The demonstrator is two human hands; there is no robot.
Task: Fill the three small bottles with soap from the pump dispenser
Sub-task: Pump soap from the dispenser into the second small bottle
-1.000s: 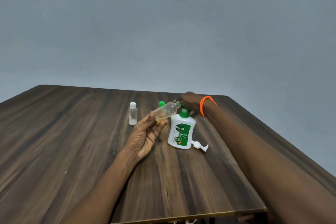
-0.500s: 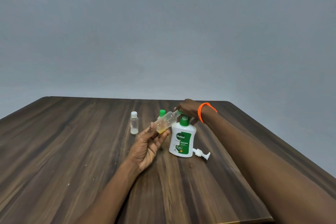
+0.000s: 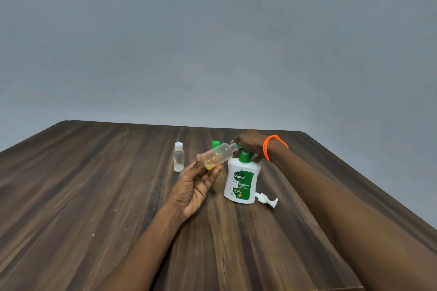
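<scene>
The left hand fingers grip a tilted small bottle barely holding yellow soap, the right hand closed over the pump dispenser; two bottles wait.

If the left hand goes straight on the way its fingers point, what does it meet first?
Probably the dispenser: the left hand, holding the tilted bottle, points up-right toward its green collar, though depth is unclear.

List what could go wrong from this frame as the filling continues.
1. The small bottle, tilted in the left hand with its mouth at the pump nozzle under the right hand, may miss soap and drip onto the table.
2. Pressing may tip the dispenser.
</scene>
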